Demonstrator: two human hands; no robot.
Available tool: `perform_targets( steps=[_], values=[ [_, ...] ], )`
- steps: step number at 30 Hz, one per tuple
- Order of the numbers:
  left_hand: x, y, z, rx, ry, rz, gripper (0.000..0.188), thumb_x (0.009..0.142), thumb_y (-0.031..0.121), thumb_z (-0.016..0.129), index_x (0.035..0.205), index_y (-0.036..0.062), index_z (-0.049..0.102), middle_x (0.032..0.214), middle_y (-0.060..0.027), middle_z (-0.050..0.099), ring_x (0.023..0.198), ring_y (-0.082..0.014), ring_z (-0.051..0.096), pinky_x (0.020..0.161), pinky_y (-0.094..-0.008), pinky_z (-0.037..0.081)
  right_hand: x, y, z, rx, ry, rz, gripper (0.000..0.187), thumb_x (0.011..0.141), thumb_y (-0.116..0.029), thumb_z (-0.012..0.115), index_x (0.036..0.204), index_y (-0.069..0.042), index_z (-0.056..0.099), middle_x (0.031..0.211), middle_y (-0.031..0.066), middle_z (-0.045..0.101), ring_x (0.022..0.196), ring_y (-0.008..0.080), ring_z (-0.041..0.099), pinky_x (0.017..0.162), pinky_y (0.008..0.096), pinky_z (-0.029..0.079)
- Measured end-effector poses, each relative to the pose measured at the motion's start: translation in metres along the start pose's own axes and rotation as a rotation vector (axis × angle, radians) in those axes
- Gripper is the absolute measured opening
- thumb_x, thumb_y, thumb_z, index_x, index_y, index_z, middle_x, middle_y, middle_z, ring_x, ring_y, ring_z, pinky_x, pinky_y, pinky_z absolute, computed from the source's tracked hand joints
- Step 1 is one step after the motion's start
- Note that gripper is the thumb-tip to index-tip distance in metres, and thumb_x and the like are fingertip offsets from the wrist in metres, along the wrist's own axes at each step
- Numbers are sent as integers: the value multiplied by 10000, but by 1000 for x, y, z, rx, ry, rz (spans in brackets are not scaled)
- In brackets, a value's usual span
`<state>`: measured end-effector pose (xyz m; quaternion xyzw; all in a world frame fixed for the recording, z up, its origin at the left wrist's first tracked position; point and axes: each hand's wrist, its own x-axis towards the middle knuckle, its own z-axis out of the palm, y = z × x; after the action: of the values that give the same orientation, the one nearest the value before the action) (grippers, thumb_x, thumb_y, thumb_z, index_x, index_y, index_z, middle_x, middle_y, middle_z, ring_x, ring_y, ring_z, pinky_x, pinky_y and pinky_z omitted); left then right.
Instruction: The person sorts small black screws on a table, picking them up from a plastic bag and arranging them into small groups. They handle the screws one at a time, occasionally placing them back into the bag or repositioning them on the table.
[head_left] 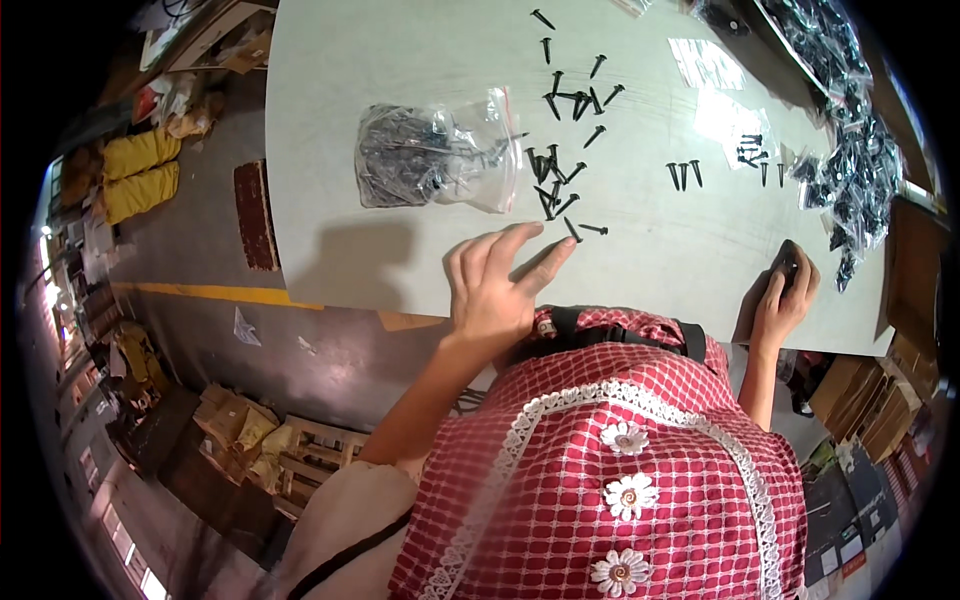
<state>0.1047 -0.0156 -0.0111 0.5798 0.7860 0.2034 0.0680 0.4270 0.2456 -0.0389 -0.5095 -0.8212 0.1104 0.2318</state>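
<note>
Holding your left hand (492, 292) with a wide grip, you are having its thumb just beside a black screw (573, 230) on the bench (660, 250). Your right hand (786, 305) is holding a small dark item (790, 264), whose kind I cannot tell. Labels (852, 549) on dark boxes (846, 502) at lower right are appearing too small for reading.
</note>
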Motion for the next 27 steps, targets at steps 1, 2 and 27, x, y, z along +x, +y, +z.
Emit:
perform_targets(
  steps=[1, 2, 27],
  values=[
    [0, 0, -1, -22, 0, 8, 627, 779, 31, 623, 1341, 286, 734, 1368, -36, 571, 1210, -246, 457, 1075, -428, 291, 0, 0, 0, 8, 2, 1, 389, 961, -76, 578, 1342, -61, 656, 1287, 151, 612, 1196, 329, 599, 1007, 419, 502],
    [0, 0, -1, -44, 1, 15, 619, 771, 41, 629, 1333, 277, 739, 1365, -33, 582, 1204, -243, 466, 1074, -429, 296, 0, -1, -1, 5, 3, -1, 388, 960, -75, 578, 1339, -61, 658, 1285, 151, 613, 1193, 329, 600, 1005, 418, 504],
    [0, 3, -1, -83, 110, 96, 382, 895, 21, 644, 1239, 150, 746, 1255, -40, 668, 1136, -269, 581, 1030, -437, 404, 11, -11, -1, 231, 54, 78, 416, 846, 8, 599, 1250, -40, 687, 1220, 187, 641, 1136, 372, 613, 995, 458, 505]
  ],
)
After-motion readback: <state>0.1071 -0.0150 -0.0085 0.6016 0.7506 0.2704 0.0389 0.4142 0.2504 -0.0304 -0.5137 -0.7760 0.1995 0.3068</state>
